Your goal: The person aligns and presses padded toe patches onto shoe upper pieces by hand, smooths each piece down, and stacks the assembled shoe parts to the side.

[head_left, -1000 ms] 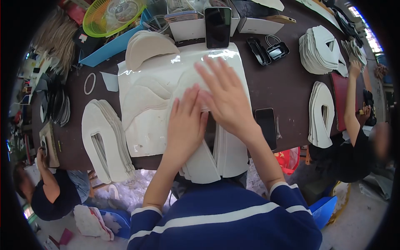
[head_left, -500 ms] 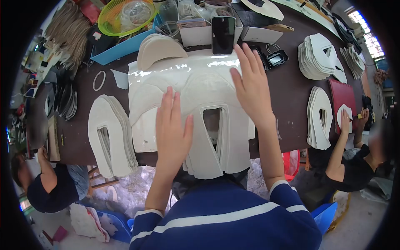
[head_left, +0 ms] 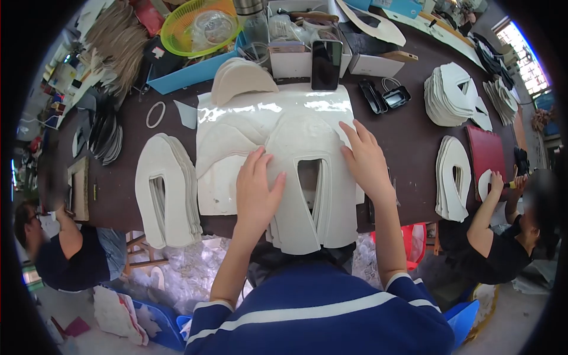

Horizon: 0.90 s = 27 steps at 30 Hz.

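In front of me lies a stack of off-white, U-shaped cut pieces (head_left: pixel 290 204), with a narrow opening in the middle and two legs that overhang the table's near edge. My left hand (head_left: pixel 258 186) rests at the stack's left side, fingers stretched and thumb apart. On the other side, my right hand (head_left: pixel 368 163) touches or nearly touches the right edge with spread fingers. Neither hand grips anything. Beneath is a glossy white sheet (head_left: pixel 216 201), where thin curved pieces (head_left: pixel 228 139) lie left of the stack. Half-round pieces (head_left: pixel 242 80) are piled at the sheet's far edge.
Another U-shaped stack (head_left: pixel 168 189) stands to the left, and one more (head_left: pixel 452 177) to the right. A phone (head_left: pixel 326 65) leans against boxes at the back, near an open black case (head_left: pixel 384 97). Co-workers sit at both sides (head_left: pixel 77 254).
Both my hands have come down from above to the sides of the stack, my right hand moving nearer. The view has shifted slightly.
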Tool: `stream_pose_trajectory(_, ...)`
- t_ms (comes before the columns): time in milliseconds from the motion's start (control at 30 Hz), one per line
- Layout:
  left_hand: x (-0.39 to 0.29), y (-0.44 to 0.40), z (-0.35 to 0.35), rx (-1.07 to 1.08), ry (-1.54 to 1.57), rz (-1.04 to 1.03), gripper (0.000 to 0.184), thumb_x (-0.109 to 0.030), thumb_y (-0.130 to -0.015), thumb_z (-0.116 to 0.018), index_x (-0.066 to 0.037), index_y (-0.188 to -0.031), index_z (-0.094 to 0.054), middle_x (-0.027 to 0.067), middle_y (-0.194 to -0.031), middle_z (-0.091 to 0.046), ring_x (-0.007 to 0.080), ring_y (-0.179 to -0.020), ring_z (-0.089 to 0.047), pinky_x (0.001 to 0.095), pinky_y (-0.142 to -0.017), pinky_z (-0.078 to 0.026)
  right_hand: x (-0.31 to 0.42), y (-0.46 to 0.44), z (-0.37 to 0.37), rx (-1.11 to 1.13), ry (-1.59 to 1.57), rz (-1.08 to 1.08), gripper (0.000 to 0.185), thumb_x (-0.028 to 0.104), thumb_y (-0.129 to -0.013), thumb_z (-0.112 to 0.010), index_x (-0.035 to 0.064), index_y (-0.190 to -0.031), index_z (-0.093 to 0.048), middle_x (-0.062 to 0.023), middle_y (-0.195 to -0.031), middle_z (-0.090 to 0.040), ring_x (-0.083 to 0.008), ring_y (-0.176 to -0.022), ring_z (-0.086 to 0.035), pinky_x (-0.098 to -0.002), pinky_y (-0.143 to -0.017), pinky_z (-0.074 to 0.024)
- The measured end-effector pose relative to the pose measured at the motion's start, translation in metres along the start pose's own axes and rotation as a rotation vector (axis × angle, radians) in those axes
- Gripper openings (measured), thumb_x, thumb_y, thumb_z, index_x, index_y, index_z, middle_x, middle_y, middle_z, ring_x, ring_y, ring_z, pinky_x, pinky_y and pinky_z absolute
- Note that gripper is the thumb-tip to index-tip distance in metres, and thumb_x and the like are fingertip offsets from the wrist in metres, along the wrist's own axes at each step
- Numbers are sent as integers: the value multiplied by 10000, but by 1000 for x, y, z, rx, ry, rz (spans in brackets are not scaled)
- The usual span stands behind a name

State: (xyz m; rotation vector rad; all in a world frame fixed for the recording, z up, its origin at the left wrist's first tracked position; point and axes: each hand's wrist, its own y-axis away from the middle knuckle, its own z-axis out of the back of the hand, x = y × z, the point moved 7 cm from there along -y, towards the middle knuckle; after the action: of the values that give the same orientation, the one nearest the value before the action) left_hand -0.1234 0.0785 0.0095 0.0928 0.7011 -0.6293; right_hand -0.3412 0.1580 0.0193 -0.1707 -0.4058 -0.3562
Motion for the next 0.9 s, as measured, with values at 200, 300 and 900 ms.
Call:
stream_pose_trajectory(200,-9,-17,-18,-129,-43,-43,555,-197,-835,-694,44,-1290,-487,232,-1425,-431,396,-1341,-386,442,-1111,-323,62,-13,7,-98,-235,368,474,191,-944,-564,43,-1385,-477,-169,-1480,-413,-380,-1385,-352,-466,-1124,-305)
stream_pose_trajectory(300,-5,-20,-20,-106,12,-1,589,-205,-813,-715,41,-1287,-468,229,-1421,-419,394,-1345,-372,449,-1108,-321,46,-19,-28,89,-279,396,430,215,-940,-571,12,-1319,-541,-158,-1437,-473,-355,-1353,-410,-417,-1104,-343)
stream_pose_trajectory(900,15,-46,-27,22,182,192,679,-177,-674,-786,60,-1222,-464,245,-1258,-486,366,-1214,-472,403,-1037,-396,24,-9,-6,-197,-458,104,456,126,-883,-616,-36,-1296,-509,-254,-1353,-489,-407,-1282,-446,-423,-1071,-376)
